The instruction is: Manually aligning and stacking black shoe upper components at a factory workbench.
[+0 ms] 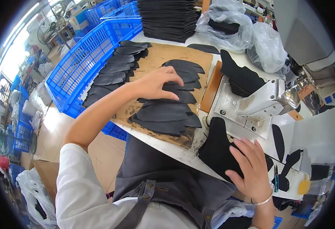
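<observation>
My left hand (160, 83) reaches over a brown board (167, 53), its fingers curved and thumb apart, with nothing visible between them. Beneath and around it, overlapping black leaf-shaped pieces (161, 111) lie in a column on the board. Another overlapping row of black pieces (112, 78) runs along the board's left side. My right hand (251, 170) is spread at the near right, over the edge of a large black cut piece (217, 147) by the table edge. Whether its fingertips press on that piece I cannot tell.
Right of the board stands a white metal machine (259, 100), with stacked black pieces (243, 80) beside it. Blue crates (87, 57) stand at the left, a tall black stack (167, 19) at the back. Plastic bags (266, 47) sit back right; small snips (276, 178) lie right of my right hand.
</observation>
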The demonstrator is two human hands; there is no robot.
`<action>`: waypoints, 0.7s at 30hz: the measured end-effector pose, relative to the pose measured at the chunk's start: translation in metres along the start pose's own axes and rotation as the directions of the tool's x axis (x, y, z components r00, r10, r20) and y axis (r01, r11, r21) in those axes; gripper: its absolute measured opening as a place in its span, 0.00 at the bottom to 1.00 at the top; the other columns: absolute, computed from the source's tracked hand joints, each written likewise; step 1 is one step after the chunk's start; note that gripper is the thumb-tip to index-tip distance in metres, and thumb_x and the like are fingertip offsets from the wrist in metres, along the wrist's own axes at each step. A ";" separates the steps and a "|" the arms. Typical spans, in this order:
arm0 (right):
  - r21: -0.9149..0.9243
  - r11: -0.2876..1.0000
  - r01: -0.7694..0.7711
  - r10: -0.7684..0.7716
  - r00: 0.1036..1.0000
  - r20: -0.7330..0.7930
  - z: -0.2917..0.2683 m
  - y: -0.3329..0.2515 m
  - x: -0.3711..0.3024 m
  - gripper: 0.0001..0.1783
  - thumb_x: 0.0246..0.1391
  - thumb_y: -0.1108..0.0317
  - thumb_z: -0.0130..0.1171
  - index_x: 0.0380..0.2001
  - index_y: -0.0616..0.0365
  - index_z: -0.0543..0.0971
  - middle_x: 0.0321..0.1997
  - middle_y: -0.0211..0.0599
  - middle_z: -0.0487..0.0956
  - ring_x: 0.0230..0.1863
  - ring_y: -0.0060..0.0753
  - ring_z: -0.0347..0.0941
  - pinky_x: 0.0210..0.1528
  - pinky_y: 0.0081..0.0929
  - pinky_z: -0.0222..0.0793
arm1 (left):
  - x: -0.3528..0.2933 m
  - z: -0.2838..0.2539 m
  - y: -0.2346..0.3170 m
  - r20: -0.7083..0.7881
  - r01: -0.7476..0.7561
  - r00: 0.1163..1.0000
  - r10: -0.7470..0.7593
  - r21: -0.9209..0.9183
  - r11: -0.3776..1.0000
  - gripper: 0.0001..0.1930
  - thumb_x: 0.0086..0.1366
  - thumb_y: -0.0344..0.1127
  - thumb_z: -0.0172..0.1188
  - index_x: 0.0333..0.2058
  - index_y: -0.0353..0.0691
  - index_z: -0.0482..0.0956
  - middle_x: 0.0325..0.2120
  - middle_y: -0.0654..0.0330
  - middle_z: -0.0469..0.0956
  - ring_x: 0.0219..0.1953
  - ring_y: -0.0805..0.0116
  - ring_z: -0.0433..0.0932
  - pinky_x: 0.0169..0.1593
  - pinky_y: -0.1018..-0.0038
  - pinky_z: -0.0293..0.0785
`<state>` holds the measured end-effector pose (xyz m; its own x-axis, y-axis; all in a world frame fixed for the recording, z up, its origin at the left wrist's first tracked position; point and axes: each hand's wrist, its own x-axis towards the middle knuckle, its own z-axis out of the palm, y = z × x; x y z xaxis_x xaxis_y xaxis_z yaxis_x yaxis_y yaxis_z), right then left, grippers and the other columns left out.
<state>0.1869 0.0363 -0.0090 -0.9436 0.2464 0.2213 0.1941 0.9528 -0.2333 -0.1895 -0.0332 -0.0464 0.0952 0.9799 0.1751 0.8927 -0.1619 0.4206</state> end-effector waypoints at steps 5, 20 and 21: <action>0.067 0.969 0.237 -0.237 0.971 -0.008 0.021 0.008 0.063 0.27 0.49 0.59 0.63 0.50 0.61 0.73 0.56 0.44 0.71 0.58 0.46 0.66 0.59 0.41 0.61 | 0.004 0.022 0.007 -0.004 -0.259 0.966 0.259 -0.014 0.966 0.16 0.53 0.43 0.68 0.38 0.44 0.77 0.37 0.57 0.70 0.44 0.55 0.70 0.48 0.65 0.66; -0.028 0.950 0.312 -0.311 0.949 0.042 0.074 0.015 0.129 0.29 0.54 0.50 0.56 0.53 0.59 0.72 0.56 0.45 0.72 0.58 0.45 0.66 0.58 0.38 0.62 | 0.005 0.028 0.015 -0.003 -0.045 0.999 0.047 -0.349 0.936 0.10 0.54 0.30 0.62 0.35 0.37 0.72 0.29 0.58 0.72 0.28 0.67 0.73 0.32 0.72 0.72; -0.042 0.945 0.326 -0.323 0.945 0.056 0.074 0.012 0.129 0.28 0.54 0.50 0.56 0.52 0.57 0.73 0.55 0.45 0.72 0.59 0.45 0.66 0.58 0.39 0.62 | 0.004 0.033 0.013 -0.034 -0.063 0.998 0.055 -0.341 0.938 0.11 0.54 0.30 0.63 0.35 0.37 0.73 0.28 0.59 0.72 0.29 0.68 0.73 0.32 0.73 0.72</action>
<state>0.0478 0.0668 -0.0535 -0.9690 -0.0852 0.2318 -0.1129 0.9876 -0.1088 -0.1628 -0.0276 -0.0695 0.1294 0.9651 0.2277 0.6810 -0.2534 0.6871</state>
